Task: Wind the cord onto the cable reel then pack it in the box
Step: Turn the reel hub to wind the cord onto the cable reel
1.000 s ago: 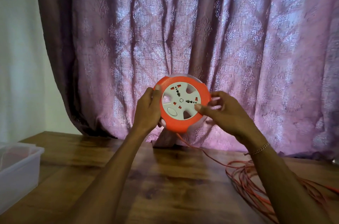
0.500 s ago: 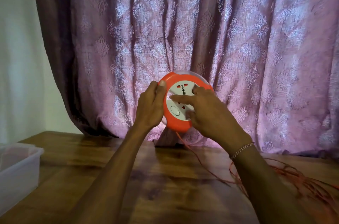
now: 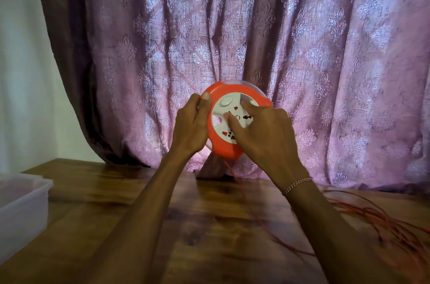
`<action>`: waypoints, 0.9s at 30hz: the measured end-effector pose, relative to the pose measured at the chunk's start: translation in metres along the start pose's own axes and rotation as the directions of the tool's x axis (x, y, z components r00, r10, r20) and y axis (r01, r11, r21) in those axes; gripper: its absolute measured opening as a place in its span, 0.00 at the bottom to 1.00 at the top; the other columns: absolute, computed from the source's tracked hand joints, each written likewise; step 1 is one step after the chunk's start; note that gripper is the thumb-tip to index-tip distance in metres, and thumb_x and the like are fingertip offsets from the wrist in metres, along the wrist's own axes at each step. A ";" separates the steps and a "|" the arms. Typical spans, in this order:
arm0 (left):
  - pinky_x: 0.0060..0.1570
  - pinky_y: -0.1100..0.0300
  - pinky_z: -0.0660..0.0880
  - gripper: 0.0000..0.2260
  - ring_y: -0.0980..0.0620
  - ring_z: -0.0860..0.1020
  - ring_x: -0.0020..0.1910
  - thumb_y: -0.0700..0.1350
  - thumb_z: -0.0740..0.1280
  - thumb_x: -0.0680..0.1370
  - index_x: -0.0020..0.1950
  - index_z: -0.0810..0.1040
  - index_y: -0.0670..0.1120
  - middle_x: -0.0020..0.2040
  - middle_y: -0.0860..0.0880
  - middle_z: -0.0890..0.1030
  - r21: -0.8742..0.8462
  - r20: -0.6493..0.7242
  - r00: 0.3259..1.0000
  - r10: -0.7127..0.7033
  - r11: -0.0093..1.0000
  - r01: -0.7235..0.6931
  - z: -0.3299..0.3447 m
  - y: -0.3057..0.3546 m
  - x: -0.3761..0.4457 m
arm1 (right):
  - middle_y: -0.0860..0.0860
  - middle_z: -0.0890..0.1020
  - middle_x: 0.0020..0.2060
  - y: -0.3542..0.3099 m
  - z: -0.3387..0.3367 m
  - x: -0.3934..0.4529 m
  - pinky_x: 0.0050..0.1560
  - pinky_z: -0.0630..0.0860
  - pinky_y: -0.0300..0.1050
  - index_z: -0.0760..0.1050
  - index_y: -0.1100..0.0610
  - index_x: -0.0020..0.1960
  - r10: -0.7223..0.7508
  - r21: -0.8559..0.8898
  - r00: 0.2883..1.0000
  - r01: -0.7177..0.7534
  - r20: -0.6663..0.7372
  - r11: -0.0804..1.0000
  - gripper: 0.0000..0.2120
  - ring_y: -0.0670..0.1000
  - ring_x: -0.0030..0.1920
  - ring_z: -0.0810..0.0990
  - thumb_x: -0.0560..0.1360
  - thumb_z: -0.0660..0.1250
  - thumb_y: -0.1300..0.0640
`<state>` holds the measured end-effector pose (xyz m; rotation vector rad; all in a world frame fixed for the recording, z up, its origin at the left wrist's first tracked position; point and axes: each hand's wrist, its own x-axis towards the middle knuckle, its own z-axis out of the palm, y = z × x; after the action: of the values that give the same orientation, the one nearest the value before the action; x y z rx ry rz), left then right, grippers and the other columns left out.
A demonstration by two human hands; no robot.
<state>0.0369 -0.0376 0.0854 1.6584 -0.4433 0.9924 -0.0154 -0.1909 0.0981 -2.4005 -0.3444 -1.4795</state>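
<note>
An orange cable reel [image 3: 224, 148] with a white socket face is held up in the air before the curtain. My left hand [image 3: 192, 124] grips its left rim, thumb on the front edge. My right hand [image 3: 264, 131] lies over the white face, fingers spread and pressed on it, covering the right half. A thin orange cord [image 3: 246, 200] drops from the reel's underside to the table and runs right into a loose tangle [image 3: 400, 230]. A translucent plastic box [image 3: 23, 211] stands open at the table's left edge.
A wooden table [image 3: 186, 232] spans the lower view. A purple patterned curtain [image 3: 256, 39] hangs close behind the reel and rests on the table's far edge. A pale wall [image 3: 21, 62] is at the left.
My right hand moved from the reel's right rim onto the white face. The face has turned: its oval button went from lower left to the top. The cord has shifted on the table.
</note>
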 end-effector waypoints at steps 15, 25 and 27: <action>0.40 0.41 0.80 0.20 0.40 0.82 0.41 0.56 0.56 0.86 0.46 0.72 0.41 0.41 0.38 0.82 0.021 0.035 0.998 0.046 0.999 -0.047 -0.014 0.001 0.003 | 0.54 0.68 0.68 0.007 -0.017 0.004 0.53 0.75 0.56 0.70 0.35 0.68 -0.285 -0.049 0.895 0.320 0.343 0.946 0.29 0.57 0.68 0.64 0.71 0.72 0.51; 0.39 0.41 0.78 0.22 0.42 0.81 0.37 0.58 0.56 0.85 0.45 0.72 0.40 0.38 0.41 0.81 0.035 0.049 0.996 0.070 0.997 -0.072 -0.011 0.003 0.001 | 0.52 0.86 0.47 -0.003 -0.014 -0.004 0.43 0.79 0.51 0.76 0.43 0.66 -0.065 -0.035 0.997 0.064 -0.041 0.997 0.23 0.60 0.48 0.83 0.74 0.63 0.36; 0.41 0.38 0.79 0.22 0.40 0.81 0.39 0.60 0.56 0.84 0.45 0.72 0.42 0.38 0.41 0.81 0.045 0.052 0.996 0.071 0.996 -0.073 -0.010 0.004 0.001 | 0.54 0.87 0.45 -0.002 -0.014 -0.004 0.40 0.80 0.51 0.79 0.48 0.63 -0.117 -0.036 0.990 0.115 -0.078 0.993 0.19 0.61 0.44 0.83 0.76 0.65 0.41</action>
<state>0.0307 -0.0291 0.0890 1.7225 -0.5202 1.0221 -0.0298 -0.1945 0.1004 -2.3734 -0.4522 -1.6382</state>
